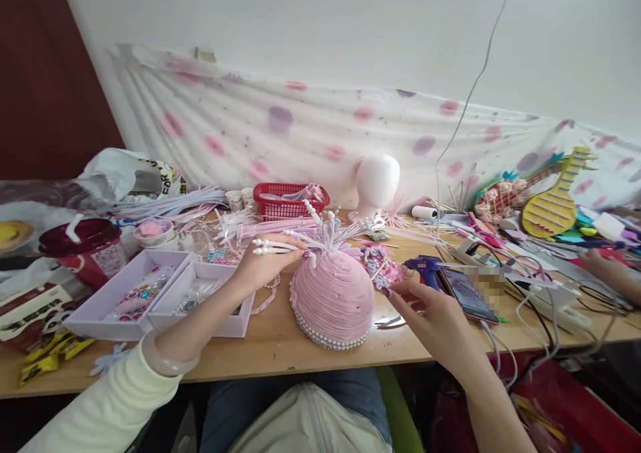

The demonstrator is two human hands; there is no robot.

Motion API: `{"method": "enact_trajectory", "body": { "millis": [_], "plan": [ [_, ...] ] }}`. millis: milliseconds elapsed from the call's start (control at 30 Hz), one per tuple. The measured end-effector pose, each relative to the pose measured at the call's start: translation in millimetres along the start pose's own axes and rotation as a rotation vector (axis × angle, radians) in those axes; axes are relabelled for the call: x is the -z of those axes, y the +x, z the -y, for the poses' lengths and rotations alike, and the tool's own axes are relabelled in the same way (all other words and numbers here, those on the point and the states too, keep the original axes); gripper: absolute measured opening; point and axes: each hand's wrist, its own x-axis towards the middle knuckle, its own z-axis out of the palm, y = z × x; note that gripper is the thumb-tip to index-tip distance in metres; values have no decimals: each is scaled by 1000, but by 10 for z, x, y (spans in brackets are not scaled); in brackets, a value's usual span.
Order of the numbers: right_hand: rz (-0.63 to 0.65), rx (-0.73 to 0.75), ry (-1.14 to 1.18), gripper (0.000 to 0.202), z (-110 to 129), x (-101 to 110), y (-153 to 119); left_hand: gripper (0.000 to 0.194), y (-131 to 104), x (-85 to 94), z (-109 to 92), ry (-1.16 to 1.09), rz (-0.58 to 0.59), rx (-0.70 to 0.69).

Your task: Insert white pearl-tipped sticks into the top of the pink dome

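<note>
A pink dome-shaped headpiece (pixel 331 299), wrapped in fuzzy strands and edged with rows of pearls, stands upright on the table. White and pink pipe-cleaner stems (pixel 328 239) spread from its top, several tipped with pearls. My left hand (pixel 268 259) is closed around pearl-tipped stems at the upper left of the dome; its fingertips touch near a bent white stem. Right of the dome, my right hand (pixel 425 309) pinches thumb and finger together beside a pile of pink and purple trinkets (pixel 378 260). Whatever lies in that pinch is too small to name.
Two lilac boxes (pixel 145 256) of beads lie left. Behind stand a red basket (pixel 291 187) and a white foam head (pixel 378 179). At right are a blue glue gun (pixel 424 267), a phone (pixel 468 294), cables, a yellow lute-shaped craft (pixel 551 206) and another person's hand (pixel 603 269).
</note>
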Motion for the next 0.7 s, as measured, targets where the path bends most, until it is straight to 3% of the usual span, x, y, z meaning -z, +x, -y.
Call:
{"method": "enact_trajectory", "body": {
  "millis": [133,400,567,700],
  "plan": [
    [-39,14,-5,36,78,-72,134,9,222,-43,86,6,69,-63],
    [-5,2,-34,34,180,-58,255,17,555,-79,94,268,256,-149],
    [-4,-9,-36,34,202,-79,257,15,563,-126,89,272,224,-109],
    [32,-4,-7,33,215,-101,242,1,558,-144,118,285,212,-111]
  ]
}}
